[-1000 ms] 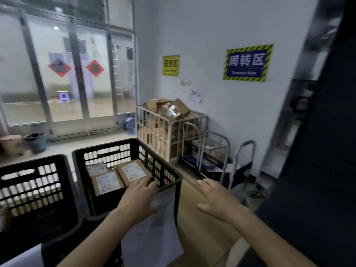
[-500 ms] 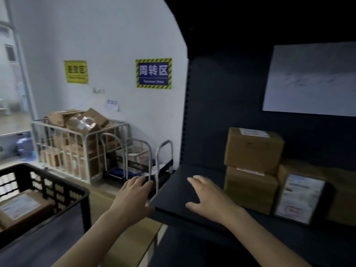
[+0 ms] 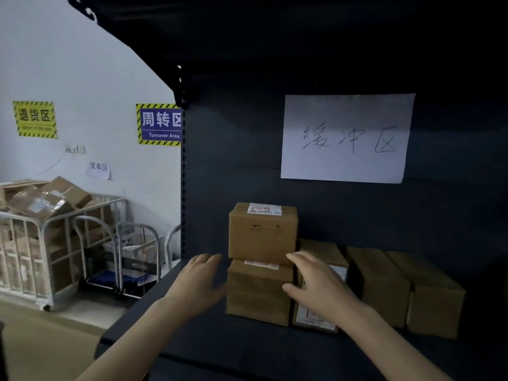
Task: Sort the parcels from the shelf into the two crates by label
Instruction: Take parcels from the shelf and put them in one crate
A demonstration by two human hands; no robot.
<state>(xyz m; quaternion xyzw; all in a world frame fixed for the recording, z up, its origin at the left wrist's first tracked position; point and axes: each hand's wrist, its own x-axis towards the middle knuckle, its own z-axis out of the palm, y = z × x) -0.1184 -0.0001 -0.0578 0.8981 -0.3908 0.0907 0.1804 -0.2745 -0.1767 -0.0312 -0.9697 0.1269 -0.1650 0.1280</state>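
On the dark shelf (image 3: 170, 342), 2 brown parcels stacked — upper parcel (image 3: 262, 233) squarely atop lower parcel (image 3: 258, 294), each with a white label on its top face. Both sit upright, broad faces toward the camera; the lower parcel's long axis seems to run front to back, into the shelf (the upper one's I cannot tell from this angle).

Left hand (image 3: 199, 283) just left of the lower parcel, fingers spread and loose, thumb near the box's left edge; contact uncertain. Right hand (image 3: 319, 288) at the stack's right side, also spread, gripping nothing — fingertips reach about the seam between the 2 boxes, thumb by the lower parcel's right edge.

Behind the right hand, a third parcel (image 3: 327, 254) with its label facing forward, partly hidden. Further right, 2 long parcels side by side (image 3: 384, 281), long axes running back into the shelf.

White handwritten sheet (image 3: 346, 138) on the back panel above. Off to the left: blue "Turnover Area" sign (image 3: 160, 124), yellow sign (image 3: 35, 119), a wire cage cart (image 3: 41, 243) heaped with cartons. Crates not in view.
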